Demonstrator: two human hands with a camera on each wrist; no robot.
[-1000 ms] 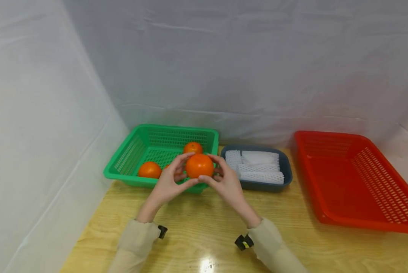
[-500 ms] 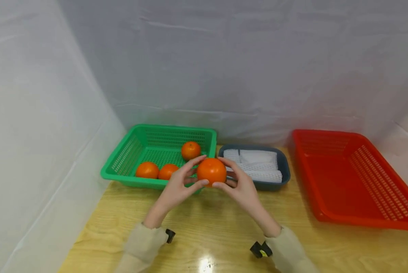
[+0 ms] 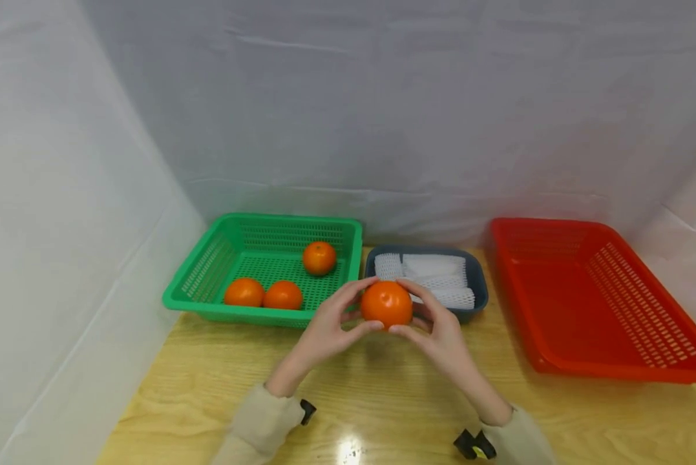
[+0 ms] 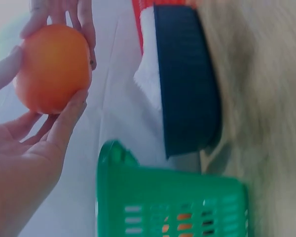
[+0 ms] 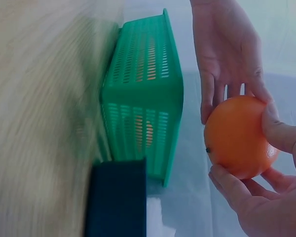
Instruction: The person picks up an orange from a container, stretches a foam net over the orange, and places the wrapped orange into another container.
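And there's the orange (image 3: 387,305), up off the counter (image 3: 382,403), dead centre between the hands: left hand (image 3: 329,326) and right hand (image 3: 443,329) both grip it, spread just to its width, neither nearer. It's round, no long axis, on the near side of the dark tray (image 3: 479,279).

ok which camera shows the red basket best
The head view: it shows nearly all the red basket, inside included. The left wrist view catches only slivers behind the dark tray; the right wrist view none.
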